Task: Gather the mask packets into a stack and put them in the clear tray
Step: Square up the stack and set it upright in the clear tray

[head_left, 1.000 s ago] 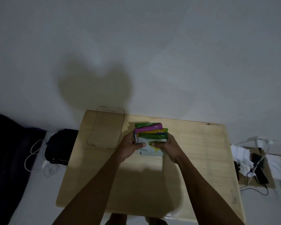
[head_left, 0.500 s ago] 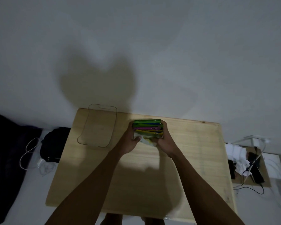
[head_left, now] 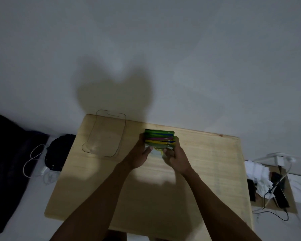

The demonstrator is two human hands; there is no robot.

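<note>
Near the table's [head_left: 207,171] back edge, your left hand [head_left: 139,153] and right hand [head_left: 176,158] squeeze the mask packets [head_left: 159,139] from both sides; they look light and slippery, so hold both ends tight.

Looked like dim home room: low wooden table [head_left: 207,171] against bare white wall [head_left: 163,49], dark bag [head_left: 59,153] left of table, chargers and cables [head_left: 274,186] on floor right.

Colourful mask packets [head_left: 159,139] stacked on edge – clear tray [head_left: 94,150] empty, leftward
</note>
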